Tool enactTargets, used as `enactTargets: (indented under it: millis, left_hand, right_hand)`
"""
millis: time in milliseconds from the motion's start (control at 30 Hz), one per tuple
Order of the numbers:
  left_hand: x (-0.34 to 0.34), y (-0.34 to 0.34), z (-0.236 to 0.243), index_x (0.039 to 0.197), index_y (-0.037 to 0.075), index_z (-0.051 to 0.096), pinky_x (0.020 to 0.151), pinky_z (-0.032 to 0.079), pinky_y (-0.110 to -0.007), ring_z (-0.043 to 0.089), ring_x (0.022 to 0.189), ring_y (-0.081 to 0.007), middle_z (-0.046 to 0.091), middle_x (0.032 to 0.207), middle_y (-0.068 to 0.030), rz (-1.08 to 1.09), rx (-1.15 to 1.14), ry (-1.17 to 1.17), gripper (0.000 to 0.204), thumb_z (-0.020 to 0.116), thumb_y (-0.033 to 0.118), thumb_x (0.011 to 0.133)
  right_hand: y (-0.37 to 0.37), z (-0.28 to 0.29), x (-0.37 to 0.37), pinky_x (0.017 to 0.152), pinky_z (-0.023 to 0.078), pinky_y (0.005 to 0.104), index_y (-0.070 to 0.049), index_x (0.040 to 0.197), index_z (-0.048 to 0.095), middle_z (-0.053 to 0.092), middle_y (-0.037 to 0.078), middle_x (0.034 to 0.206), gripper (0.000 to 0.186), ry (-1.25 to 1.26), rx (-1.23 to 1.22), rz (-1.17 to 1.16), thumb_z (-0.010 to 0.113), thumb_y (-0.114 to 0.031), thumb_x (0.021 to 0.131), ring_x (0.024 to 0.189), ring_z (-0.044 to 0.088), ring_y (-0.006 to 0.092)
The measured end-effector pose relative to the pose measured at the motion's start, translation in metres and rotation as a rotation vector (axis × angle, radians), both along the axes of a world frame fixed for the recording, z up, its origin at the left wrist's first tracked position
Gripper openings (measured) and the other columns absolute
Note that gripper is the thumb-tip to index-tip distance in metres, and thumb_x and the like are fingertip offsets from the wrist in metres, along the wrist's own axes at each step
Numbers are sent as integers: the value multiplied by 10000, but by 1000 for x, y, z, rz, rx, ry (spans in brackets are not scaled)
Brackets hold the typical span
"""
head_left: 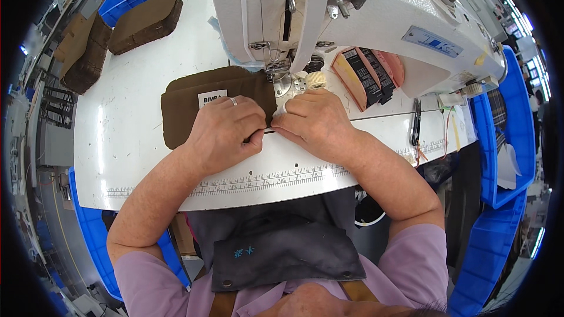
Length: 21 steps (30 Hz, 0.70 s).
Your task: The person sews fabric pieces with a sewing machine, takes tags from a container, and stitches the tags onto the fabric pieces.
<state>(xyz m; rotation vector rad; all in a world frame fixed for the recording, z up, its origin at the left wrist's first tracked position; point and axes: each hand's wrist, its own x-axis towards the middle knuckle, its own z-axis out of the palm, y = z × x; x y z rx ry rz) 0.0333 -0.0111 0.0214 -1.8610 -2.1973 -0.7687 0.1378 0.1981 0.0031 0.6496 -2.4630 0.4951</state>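
A brown fabric piece (pixel 182 105) with a white label (pixel 211 95) lies flat on the sewing table, its right edge by the needle and presser foot of a white sewing machine (pixel 376 14). My left hand (pixel 226 129) rests over its lower right part, fingers curled and closed on the edge; a ring shows on one finger. Close beside it, my right hand (pixel 317 123) is closed too, thumb and fingertips pinched at the same corner, just in front of the presser foot. Something small and white shows at the right fingertips. What lies under both hands is hidden.
Brown padded fabric pieces (pixel 147 22) stand at the far left. Pink and yellow pieces with black printed strips (pixel 367 76) lie under the machine arm. Thread snips (pixel 416 122) lie at the right. A ruler strip (pixel 264 183) runs along the front edge; blue bins (pixel 508 129) flank the table.
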Motion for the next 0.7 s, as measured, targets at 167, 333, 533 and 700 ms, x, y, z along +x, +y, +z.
enactTargets:
  millis: [167, 333, 533, 700]
  left_hand:
    - [-5, -11, 7, 1028, 33, 741, 1075, 545, -423, 676, 1212, -264, 735, 1206, -93, -106, -119, -40, 303, 685, -54, 744]
    - [-9, -18, 15, 1276, 68, 726, 1161, 482, -461, 607, 1339, -248, 689, 1370, -77, -142, -316, -169, 522, 615, -95, 793]
    - [-21, -10, 6, 1251, 83, 747, 1161, 484, -445, 619, 1324, -237, 702, 1351, -63, -89, -269, -43, 503, 589, -114, 816]
    - [-32, 0, -1, 1245, 60, 745, 1145, 498, -418, 641, 1292, -256, 689, 1366, -91, -48, -226, -45, 477, 583, -105, 828]
  right_hand:
    - [3, 1, 3, 621, 487, 374, -102, 832, 728, 569, 9, 723, 175, -3, -1, 18, 858, -148, 724, 684, 624, 208]
    - [3, 4, 6, 619, 489, 381, -103, 875, 757, 582, 12, 732, 185, -55, -32, -2, 862, -157, 733, 680, 627, 213]
    - [0, 4, 3, 652, 464, 392, -98, 816, 741, 603, 13, 743, 104, -85, -58, -87, 810, -171, 789, 714, 627, 225]
    - [-1, 0, -1, 682, 460, 407, -83, 977, 783, 611, 68, 812, 174, -93, -21, -229, 791, -176, 830, 817, 610, 256]
